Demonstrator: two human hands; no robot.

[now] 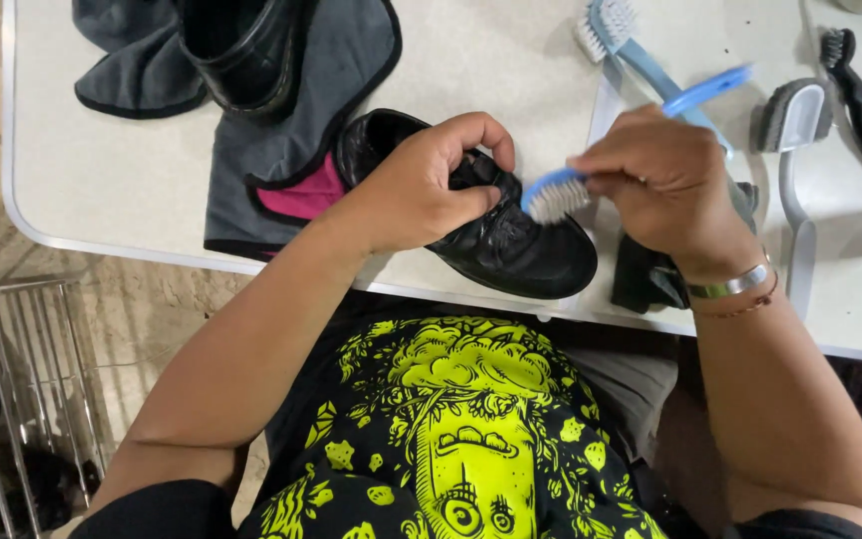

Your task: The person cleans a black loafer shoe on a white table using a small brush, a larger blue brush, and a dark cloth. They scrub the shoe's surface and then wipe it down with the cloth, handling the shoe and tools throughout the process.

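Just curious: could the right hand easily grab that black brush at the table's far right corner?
Probably not right away: the right hand already grips a blue brush against the shoe. The path to the black brush looks open otherwise.

A person's left hand (pixel 426 180) grips a black leather shoe (pixel 496 225) lying at the near edge of a pale table (pixel 102 170), while the right hand (pixel 665 180) presses the white bristles of a blue-handled brush (pixel 561 195) against the shoe's upper. Beyond the shoe, a second black shoe (pixel 246 50) sits on a grey cloth (pixel 321 110) with a pink patch. To the shoe's right lie another blue brush (pixel 616 35), a grey brush (pixel 795 150) and a small black brush (pixel 855 95).
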